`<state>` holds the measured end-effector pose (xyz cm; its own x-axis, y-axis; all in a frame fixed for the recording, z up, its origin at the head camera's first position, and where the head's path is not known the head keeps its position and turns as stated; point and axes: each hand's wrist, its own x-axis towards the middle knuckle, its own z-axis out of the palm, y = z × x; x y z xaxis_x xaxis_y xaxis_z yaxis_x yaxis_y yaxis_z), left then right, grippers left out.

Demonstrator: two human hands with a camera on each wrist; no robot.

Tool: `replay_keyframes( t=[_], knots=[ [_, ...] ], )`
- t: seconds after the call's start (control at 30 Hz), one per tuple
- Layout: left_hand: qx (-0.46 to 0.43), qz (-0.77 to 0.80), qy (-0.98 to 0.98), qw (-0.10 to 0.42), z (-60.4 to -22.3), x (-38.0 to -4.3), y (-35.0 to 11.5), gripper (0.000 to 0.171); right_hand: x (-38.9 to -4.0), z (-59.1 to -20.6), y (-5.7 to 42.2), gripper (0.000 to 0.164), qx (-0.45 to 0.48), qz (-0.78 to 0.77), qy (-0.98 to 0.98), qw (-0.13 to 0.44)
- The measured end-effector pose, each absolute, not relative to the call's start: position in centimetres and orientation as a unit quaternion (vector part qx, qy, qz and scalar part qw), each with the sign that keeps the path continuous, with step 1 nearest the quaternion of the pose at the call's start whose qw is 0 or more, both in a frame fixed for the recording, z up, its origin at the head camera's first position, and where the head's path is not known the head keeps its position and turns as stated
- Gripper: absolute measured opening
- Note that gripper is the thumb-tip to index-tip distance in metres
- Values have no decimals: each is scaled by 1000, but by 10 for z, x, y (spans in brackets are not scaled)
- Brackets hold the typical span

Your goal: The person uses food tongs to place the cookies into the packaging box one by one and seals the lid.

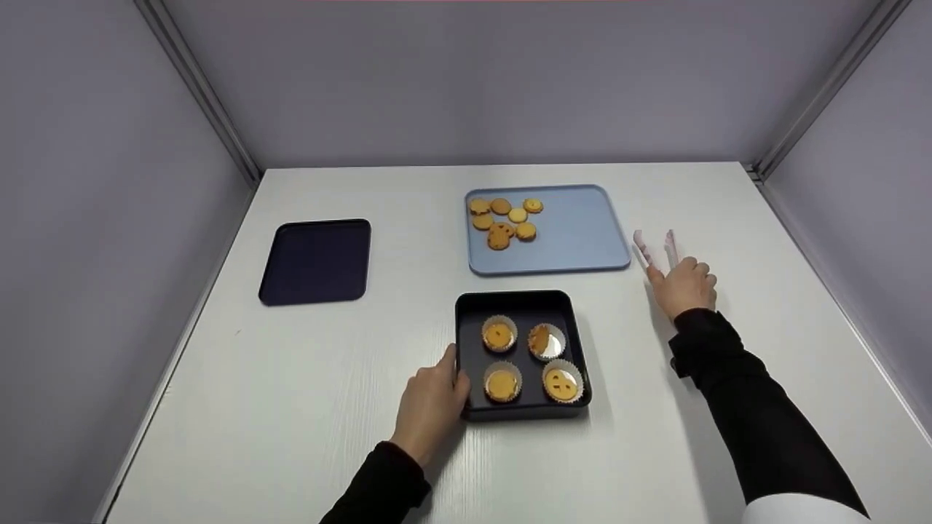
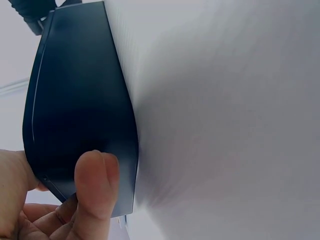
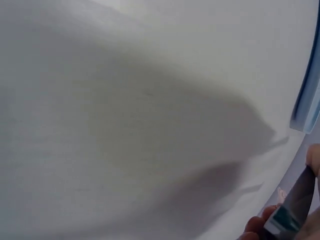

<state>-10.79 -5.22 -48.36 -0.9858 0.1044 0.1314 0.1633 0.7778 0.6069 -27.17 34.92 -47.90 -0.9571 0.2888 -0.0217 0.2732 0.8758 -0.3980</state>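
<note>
While the left hand (image 1: 429,407) grips the left side of a dark pan (image 1: 517,302) holding four paper cups (image 1: 555,343), the right hand (image 1: 686,287) pinches pinkish tongs (image 1: 671,249), tips apart, beside a farther blue tray (image 1: 582,229) bearing cookies (image 1: 499,239).

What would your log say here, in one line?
left hand: grips black rectangular pan; right hand: holds pink-tipped tongs; pan: four white paper cups with golden cookies; blue rectangular tray: loose cookies

Wht tbl (image 1: 291,378), gry panel walls (image 1: 466,87).
</note>
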Motion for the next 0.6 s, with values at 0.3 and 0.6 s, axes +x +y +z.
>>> replay_keyframes(
  t=[0.3,0.6],
  knots=[
    [-70,-332,-940,43,-484,-107,-53,48,-269,-486,349,66,-155,182,-971,8],
    [-78,-328,-940,56,-484,-108,-53,47,-266,-488,351,68,-135,183,-973,-44]
  ],
)
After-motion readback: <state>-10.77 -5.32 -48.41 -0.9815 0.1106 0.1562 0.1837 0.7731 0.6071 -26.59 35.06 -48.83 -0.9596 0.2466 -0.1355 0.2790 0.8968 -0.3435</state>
